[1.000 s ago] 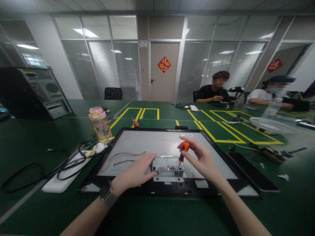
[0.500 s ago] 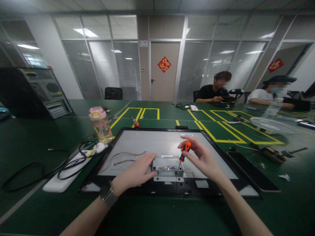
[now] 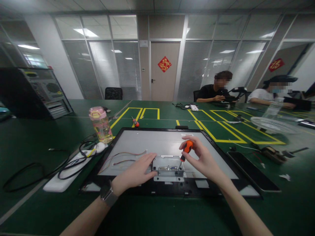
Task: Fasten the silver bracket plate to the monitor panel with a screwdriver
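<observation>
A monitor lies face down on the green table, its grey back panel (image 3: 152, 142) inside a black frame. Near its front edge sits a small metal bracket (image 3: 168, 167) with connector ports. My left hand (image 3: 136, 172) rests flat on the panel beside the bracket's left end, fingers stretched out and touching it. My right hand (image 3: 200, 157) pinches a small orange-handled screwdriver (image 3: 186, 148), held nearly upright with its tip down at the bracket's right side. Thin coloured wires (image 3: 125, 157) run across the panel left of the bracket.
A pink-capped bottle (image 3: 100, 124), black cables (image 3: 71, 160) on a white pad, and a computer case (image 3: 36, 91) stand left. A dark flat panel (image 3: 253, 172) lies right of the monitor. A second small screwdriver (image 3: 135, 122) lies beyond it. Two people sit at the far right.
My right hand and the screwdriver have shifted slightly up and right, with the handle turned between the fingers. My left hand has stayed in place.
</observation>
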A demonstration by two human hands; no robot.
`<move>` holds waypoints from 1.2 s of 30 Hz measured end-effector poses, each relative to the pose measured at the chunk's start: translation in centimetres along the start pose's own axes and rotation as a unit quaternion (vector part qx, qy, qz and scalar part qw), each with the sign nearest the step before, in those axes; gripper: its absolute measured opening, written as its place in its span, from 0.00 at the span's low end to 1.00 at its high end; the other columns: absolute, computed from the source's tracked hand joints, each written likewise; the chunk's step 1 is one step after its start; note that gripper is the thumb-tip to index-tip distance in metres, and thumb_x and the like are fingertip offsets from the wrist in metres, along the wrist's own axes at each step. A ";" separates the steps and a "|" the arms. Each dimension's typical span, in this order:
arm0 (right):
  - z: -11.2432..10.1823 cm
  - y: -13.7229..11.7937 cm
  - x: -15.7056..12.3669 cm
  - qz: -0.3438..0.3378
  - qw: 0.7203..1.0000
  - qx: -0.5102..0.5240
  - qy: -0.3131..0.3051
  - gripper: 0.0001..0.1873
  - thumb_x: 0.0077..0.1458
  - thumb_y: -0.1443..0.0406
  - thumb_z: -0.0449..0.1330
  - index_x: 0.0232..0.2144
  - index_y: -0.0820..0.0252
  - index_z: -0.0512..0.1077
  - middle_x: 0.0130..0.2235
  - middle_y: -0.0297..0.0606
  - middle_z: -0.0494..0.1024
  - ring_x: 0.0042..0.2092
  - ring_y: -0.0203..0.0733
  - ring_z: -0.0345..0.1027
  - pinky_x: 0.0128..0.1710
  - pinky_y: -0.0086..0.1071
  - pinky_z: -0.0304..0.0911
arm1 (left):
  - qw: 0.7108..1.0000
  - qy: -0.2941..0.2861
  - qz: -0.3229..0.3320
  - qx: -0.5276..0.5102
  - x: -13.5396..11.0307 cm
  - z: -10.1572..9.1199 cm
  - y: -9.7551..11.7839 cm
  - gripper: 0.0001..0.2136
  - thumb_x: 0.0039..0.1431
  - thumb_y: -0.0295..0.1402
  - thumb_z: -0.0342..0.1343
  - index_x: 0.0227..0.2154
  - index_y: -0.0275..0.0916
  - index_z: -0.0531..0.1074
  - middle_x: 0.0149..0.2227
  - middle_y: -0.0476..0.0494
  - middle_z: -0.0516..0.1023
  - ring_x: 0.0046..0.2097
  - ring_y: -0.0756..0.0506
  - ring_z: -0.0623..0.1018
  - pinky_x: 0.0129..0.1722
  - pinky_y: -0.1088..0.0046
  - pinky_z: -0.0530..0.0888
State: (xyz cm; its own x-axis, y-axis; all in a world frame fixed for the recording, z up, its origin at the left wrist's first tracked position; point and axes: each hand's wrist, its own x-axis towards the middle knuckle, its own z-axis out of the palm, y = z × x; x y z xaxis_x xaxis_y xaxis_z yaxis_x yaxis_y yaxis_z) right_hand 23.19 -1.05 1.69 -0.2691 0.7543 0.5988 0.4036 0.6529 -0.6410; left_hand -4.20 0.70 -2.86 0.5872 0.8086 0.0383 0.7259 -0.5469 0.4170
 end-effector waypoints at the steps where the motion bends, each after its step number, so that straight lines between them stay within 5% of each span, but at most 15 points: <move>1: 0.0 -0.1 0.0 -0.006 1.000 -0.005 0.000 0.18 0.57 0.69 0.55 0.50 0.55 0.61 0.37 0.37 0.74 0.36 0.40 0.71 0.41 0.36 0.67 | 1.000 -0.001 0.000 0.000 0.0 0.0 0.0 0.30 0.62 0.42 0.53 0.64 0.38 0.53 0.66 0.37 0.57 0.66 0.40 0.58 0.65 0.61 0.55; 9: -0.5 -0.4 0.0 -0.014 0.997 -0.075 -0.031 0.19 0.57 0.66 0.59 0.51 0.55 0.63 0.36 0.38 0.74 0.38 0.44 0.71 0.42 0.40 0.67 | 1.000 -0.012 -0.011 -0.001 0.0 -0.3 0.4 0.29 0.62 0.42 0.53 0.63 0.40 0.53 0.67 0.38 0.56 0.66 0.40 0.58 0.65 0.60 0.55; 19: -0.3 -0.1 -0.1 0.005 0.999 0.031 -0.040 0.21 0.56 0.68 0.59 0.51 0.53 0.62 0.41 0.39 0.73 0.44 0.44 0.71 0.49 0.42 0.68 | 1.000 -0.007 -0.005 0.000 -0.1 -0.2 0.2 0.29 0.62 0.42 0.52 0.64 0.40 0.53 0.67 0.38 0.56 0.67 0.41 0.57 0.65 0.60 0.55; 27: -0.7 -0.5 0.1 0.004 0.999 -0.010 -0.045 0.17 0.56 0.66 0.60 0.48 0.54 0.66 0.39 0.38 0.76 0.41 0.45 0.72 0.48 0.43 0.68 | 1.000 -0.009 -0.012 -0.003 0.0 -0.3 0.6 0.29 0.62 0.41 0.53 0.63 0.38 0.54 0.66 0.37 0.57 0.67 0.40 0.57 0.65 0.61 0.54; 36: -0.6 -0.8 0.0 0.024 0.994 0.081 -0.072 0.18 0.58 0.68 0.56 0.51 0.53 0.62 0.43 0.40 0.75 0.40 0.41 0.74 0.45 0.41 0.71 | 1.000 -0.006 -0.006 -0.007 0.0 -0.3 0.5 0.29 0.62 0.41 0.53 0.63 0.39 0.54 0.66 0.37 0.57 0.66 0.39 0.58 0.65 0.59 0.55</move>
State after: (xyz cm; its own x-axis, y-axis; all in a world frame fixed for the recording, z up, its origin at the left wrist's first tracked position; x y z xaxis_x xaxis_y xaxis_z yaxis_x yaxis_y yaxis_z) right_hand 23.33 -1.59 2.50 -0.3805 0.7790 0.4985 0.2751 0.6099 -0.7432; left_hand -3.98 0.50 -2.42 0.5824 0.8126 0.0215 0.7286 -0.5336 0.4295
